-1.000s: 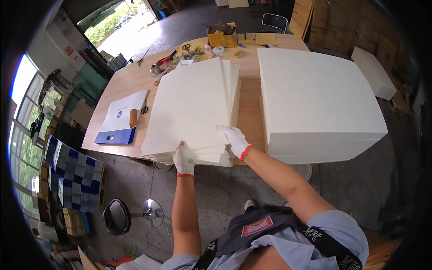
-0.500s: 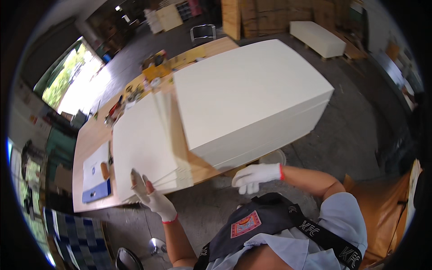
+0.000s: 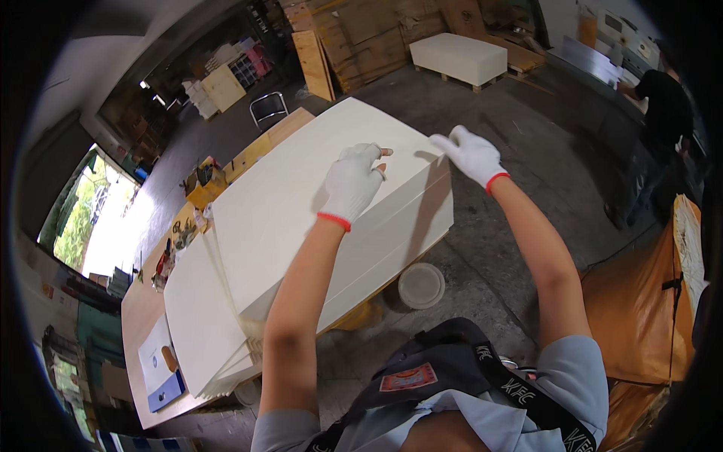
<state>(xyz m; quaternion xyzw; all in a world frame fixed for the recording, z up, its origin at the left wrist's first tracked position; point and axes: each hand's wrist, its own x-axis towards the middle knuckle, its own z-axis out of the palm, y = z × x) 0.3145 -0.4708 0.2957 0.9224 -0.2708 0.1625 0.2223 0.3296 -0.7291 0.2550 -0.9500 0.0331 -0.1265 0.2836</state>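
While both gloved hands worked the top of the tall white sheet stack [image 3: 301, 203] on the workbench [image 3: 139, 316], the left hand [image 3: 352, 182] lay flat on it and the right hand [image 3: 473, 154] pinched the top sheet's far corner. Lifted by one corner, that sheet could crease or slide. Left of it sat a lower stack [image 3: 199, 324], then a blue box [image 3: 166, 390] and white label sheet [image 3: 153, 354].

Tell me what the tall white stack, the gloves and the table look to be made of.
Tall white stack: likely matte paper or card sheets; thin layer lines show along its side. White gloves on the left hand and right hand: knit fabric with red cuffs. Table: pale brown wood or board, smooth, unpainted.
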